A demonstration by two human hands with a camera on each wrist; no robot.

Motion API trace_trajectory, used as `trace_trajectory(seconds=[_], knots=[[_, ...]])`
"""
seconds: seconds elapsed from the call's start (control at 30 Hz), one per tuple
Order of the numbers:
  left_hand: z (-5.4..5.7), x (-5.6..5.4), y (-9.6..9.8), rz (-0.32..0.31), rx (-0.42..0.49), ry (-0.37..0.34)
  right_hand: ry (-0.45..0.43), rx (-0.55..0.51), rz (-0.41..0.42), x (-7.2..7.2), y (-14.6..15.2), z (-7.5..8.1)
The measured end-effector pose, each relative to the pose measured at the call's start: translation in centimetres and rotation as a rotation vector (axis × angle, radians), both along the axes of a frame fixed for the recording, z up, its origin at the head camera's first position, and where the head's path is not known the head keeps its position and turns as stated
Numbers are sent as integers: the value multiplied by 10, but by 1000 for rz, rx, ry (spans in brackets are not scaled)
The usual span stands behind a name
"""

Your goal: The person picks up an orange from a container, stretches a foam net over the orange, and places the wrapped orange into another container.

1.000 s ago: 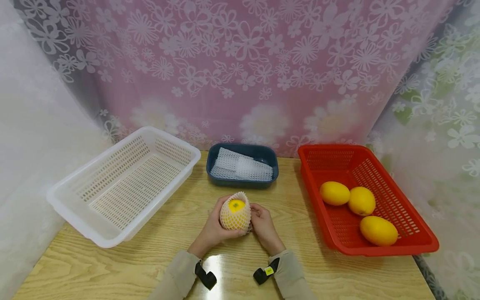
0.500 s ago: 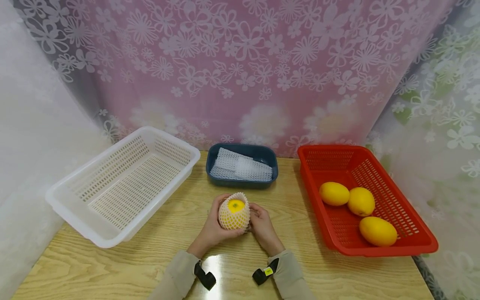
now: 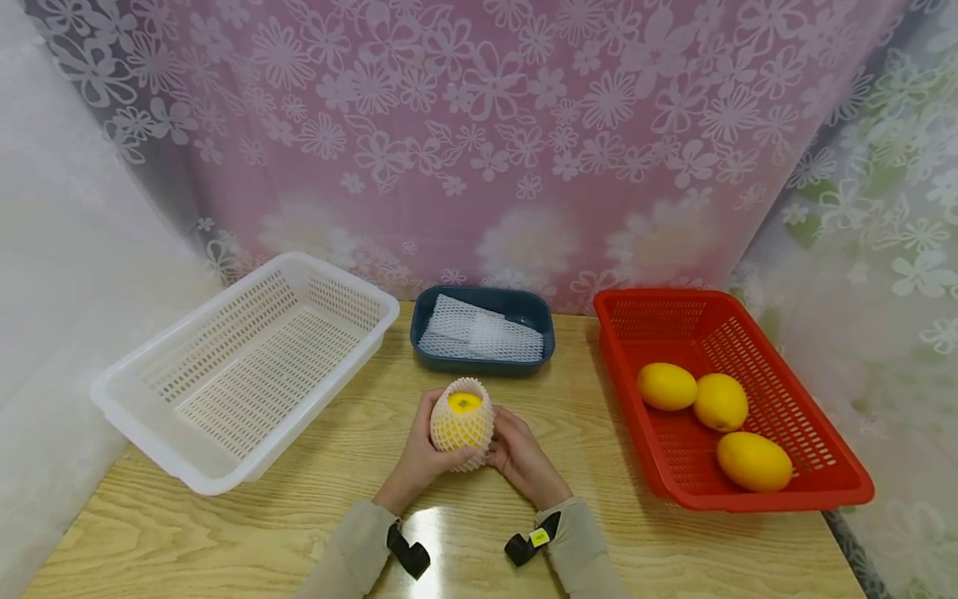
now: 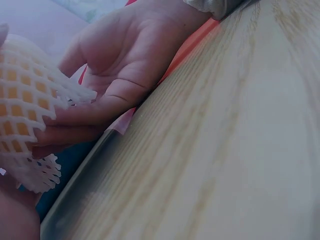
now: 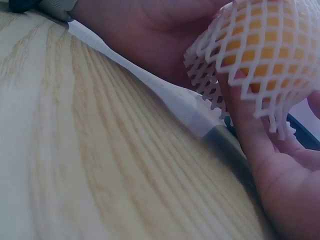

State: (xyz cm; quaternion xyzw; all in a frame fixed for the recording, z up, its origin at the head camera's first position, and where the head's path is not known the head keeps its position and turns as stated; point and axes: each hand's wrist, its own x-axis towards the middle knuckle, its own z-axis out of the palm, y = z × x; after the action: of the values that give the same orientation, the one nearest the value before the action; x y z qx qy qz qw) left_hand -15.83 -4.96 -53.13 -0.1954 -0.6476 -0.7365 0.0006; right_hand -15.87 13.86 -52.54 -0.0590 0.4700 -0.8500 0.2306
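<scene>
A yellow oval fruit (image 3: 465,403) stands stem end up in a white foam net sleeve (image 3: 455,429), its top showing through the sleeve's opening. My left hand (image 3: 419,456) grips the netted fruit from the left, thumb across its front. On the other side, my right hand (image 3: 528,462) reaches to the sleeve's lower right edge. Its fingers (image 5: 248,122) are fairly straight and tucked under the net's loose rim, against the fruit, in the right wrist view. The left wrist view shows the net's jagged edge (image 4: 82,95) lying over those fingers.
A dark blue tray (image 3: 482,366) with more flat foam nets (image 3: 486,333) stands behind the hands. To the left is a white slotted basket (image 3: 217,482); at the right, a red basket (image 3: 778,502) holds three yellow fruits (image 3: 720,402). All stand on a wooden table (image 3: 599,532).
The netted fruit has shifted slightly left in my left hand. My right hand's fingers have moved from the sleeve's side to its lower edge and are more spread out.
</scene>
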Motion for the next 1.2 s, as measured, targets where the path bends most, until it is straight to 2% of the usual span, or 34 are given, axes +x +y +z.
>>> trace_trajectory(seconds=[0.33, 0.4, 0.63, 0.77, 0.97, 1.07, 1.2], knots=[[-6, -2, -1, -5, 37, 59, -2, 15, 1, 0, -2, -1], [-6, -2, -1, -6, 33, 58, -9, 12, -5, 0, -2, -1], [-3, 0, 0, -73, 67, 43, -28, -14, -14, 0, -1, -2], [-2, 0, 1, -70, 41, 47, -29, -15, -34, 1, -1, -1], [-2, 0, 1, -60, 29, 18, 5, -9, -54, 1, -2, -2], [-1, 0, 0, -42, 56, 9, 48, 33, -101, 0, -4, -3], [0, 0, 0, -2, 104, 6, 140, 164, -237, 0, -6, -6]])
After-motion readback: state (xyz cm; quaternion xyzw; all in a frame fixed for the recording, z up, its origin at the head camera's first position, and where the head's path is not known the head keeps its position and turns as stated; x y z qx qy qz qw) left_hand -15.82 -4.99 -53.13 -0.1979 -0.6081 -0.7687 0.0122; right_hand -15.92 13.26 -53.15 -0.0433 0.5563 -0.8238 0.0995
